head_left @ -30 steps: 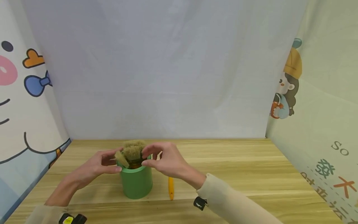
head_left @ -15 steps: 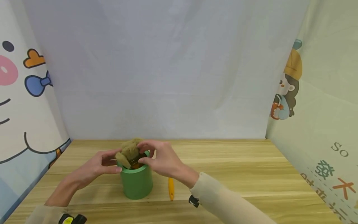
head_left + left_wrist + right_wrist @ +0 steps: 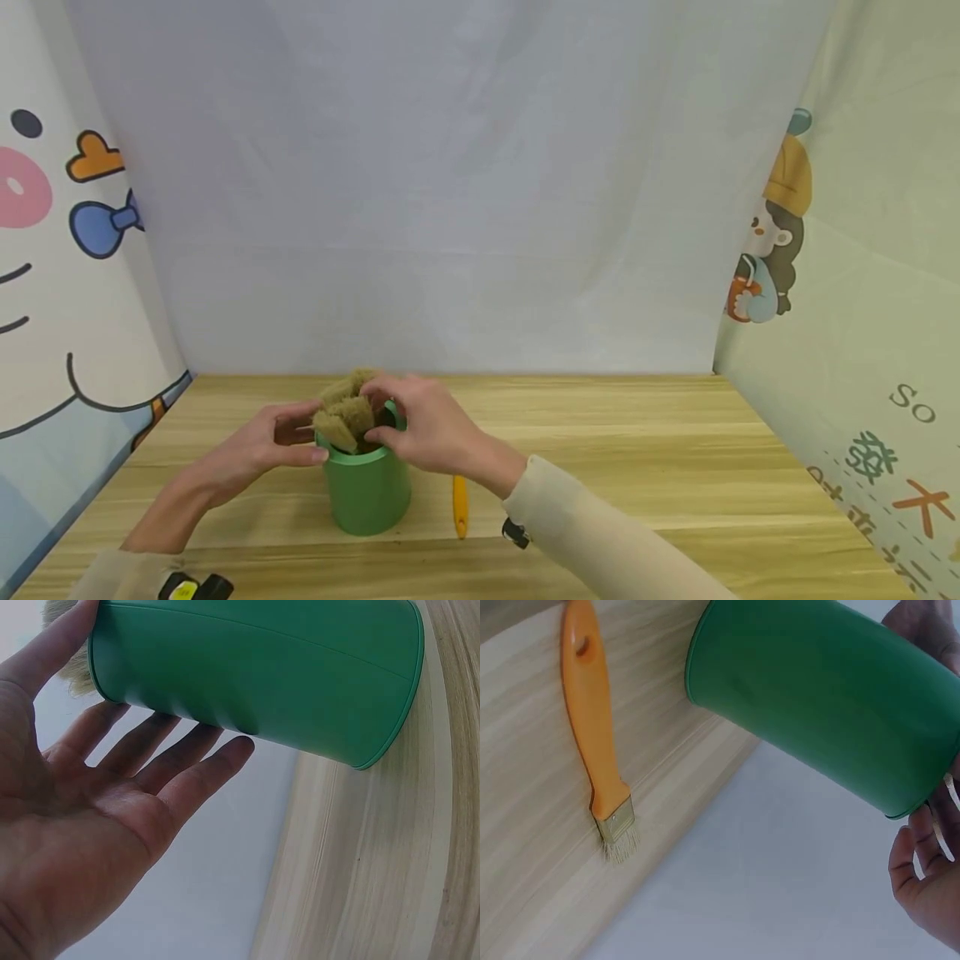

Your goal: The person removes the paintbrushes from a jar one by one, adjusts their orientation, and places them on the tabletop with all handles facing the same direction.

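Note:
A green pot (image 3: 367, 492) stands upright on the table, with several pale-bristled paintbrushes (image 3: 347, 412) crowded in its mouth, bristles up. Along the pot's left side my left hand (image 3: 251, 450) holds the rim, thumb in front and fingers behind; the left wrist view shows these fingers (image 3: 199, 769) against the green wall. My right hand (image 3: 427, 425) reaches over the right rim, its thumb and curved fingers at the bristles of one paintbrush. The contact there is partly hidden. To the pot's right lies another paintbrush (image 3: 592, 720) with an orange handle and short bristles.
Light wood tabletop (image 3: 637, 483) extends to the right of the pot. A pale cloth (image 3: 450, 208) hangs behind the table. Printed cloths (image 3: 862, 333) border it at both sides.
My right hand has shifted slightly left over the pot. The bristle heads have leaned and spread to the left. My left hand and the orange-handled paintbrush on the table stay in place.

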Demonstrator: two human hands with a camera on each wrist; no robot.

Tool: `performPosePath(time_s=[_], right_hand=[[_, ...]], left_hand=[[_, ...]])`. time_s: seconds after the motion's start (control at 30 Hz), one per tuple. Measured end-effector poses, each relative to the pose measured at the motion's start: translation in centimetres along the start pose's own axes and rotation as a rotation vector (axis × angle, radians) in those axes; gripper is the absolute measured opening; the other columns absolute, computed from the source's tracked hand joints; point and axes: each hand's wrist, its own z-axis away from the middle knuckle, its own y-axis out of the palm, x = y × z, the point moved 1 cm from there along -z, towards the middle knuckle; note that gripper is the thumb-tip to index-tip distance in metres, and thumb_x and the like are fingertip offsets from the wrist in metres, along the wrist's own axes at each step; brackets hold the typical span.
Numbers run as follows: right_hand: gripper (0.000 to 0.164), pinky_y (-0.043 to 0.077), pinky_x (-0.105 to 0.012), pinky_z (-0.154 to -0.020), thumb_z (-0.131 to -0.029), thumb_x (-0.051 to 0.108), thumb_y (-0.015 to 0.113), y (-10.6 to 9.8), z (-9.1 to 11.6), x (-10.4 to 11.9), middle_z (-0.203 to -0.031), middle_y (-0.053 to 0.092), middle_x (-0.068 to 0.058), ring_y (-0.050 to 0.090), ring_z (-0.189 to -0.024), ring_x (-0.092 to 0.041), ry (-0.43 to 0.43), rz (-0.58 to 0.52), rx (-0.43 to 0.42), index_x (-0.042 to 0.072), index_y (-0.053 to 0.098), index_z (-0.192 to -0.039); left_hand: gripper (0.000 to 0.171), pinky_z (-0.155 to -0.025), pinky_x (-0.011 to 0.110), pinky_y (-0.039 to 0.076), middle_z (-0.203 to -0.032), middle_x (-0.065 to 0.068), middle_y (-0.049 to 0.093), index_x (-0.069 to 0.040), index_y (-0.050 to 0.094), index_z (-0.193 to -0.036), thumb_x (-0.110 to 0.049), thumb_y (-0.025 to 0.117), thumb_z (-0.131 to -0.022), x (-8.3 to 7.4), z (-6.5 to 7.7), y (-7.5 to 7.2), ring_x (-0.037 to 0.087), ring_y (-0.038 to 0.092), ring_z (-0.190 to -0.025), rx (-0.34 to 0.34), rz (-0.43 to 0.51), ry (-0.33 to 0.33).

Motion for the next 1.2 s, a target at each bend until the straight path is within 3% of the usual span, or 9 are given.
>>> performPosePath(time_s=[0.17,0.37,0.53,0.67,0.87,1.2], right_hand=[[0.045,0.046,-0.019,-0.074,-0.096,0.013,0.081,0.01,-0.10,-0.03,-0.111,0.073,-0.003,0.064,-0.090,-0.011,-0.032,0.054,0.016,0.010,0.063,-0.136],[0.047,0.052,-0.028,-0.091,-0.096,0.015,0.081,-0.09,-0.13,-0.47,-0.105,0.076,0.000,0.069,-0.099,-0.012,-0.068,0.133,0.012,0.013,0.062,-0.139],[0.048,0.049,-0.023,-0.080,-0.097,0.012,0.079,-0.25,-0.13,-0.66,-0.104,0.075,-0.003,0.065,-0.089,-0.011,-0.092,0.060,0.009,0.008,0.060,-0.141],[0.049,0.049,-0.022,-0.078,-0.098,0.012,0.078,-0.29,-0.02,-0.74,-0.106,0.074,-0.004,0.064,-0.091,-0.012,-0.080,0.010,0.026,0.009,0.059,-0.142],[0.048,0.048,-0.020,-0.080,-0.098,0.013,0.078,-0.13,0.06,-0.83,-0.112,0.074,-0.004,0.065,-0.101,-0.010,-0.062,0.015,0.044,0.011,0.059,-0.142],[0.050,0.046,-0.021,-0.078,-0.098,0.009,0.077,-0.27,0.04,-0.74,-0.104,0.073,-0.001,0.060,-0.091,-0.012,-0.064,0.035,0.028,0.013,0.059,-0.144]], left_hand=[[0.084,-0.105,0.045,0.050,-0.162,0.037,0.030,0.011,0.018,-0.163,-0.017,0.068,-0.102,0.03,0.06,-0.04,0.056,0.034,-0.146,-0.001,0.004,0.002],[0.087,-0.104,0.041,0.050,-0.162,0.037,0.028,0.012,0.015,-0.163,-0.017,0.069,-0.101,0.01,0.08,-0.02,0.056,0.034,-0.146,0.004,0.005,-0.001],[0.088,-0.104,0.039,0.049,-0.163,0.037,0.026,0.012,0.014,-0.163,-0.017,0.069,-0.101,-0.03,0.17,0.05,0.057,0.033,-0.146,0.002,-0.004,-0.005],[0.089,-0.104,0.039,0.049,-0.163,0.037,0.027,0.011,0.013,-0.164,-0.017,0.069,-0.101,-0.02,0.22,0.09,0.056,0.034,-0.146,0.001,-0.008,-0.008],[0.085,-0.103,0.038,0.050,-0.162,0.035,0.030,0.010,0.017,-0.164,-0.016,0.068,-0.102,-0.06,0.12,0.16,0.055,0.036,-0.145,0.009,-0.003,0.007],[0.084,-0.103,0.040,0.051,-0.162,0.036,0.030,0.011,0.016,-0.163,-0.016,0.067,-0.102,-0.05,-0.03,0.22,0.055,0.036,-0.145,0.017,0.008,0.008]])
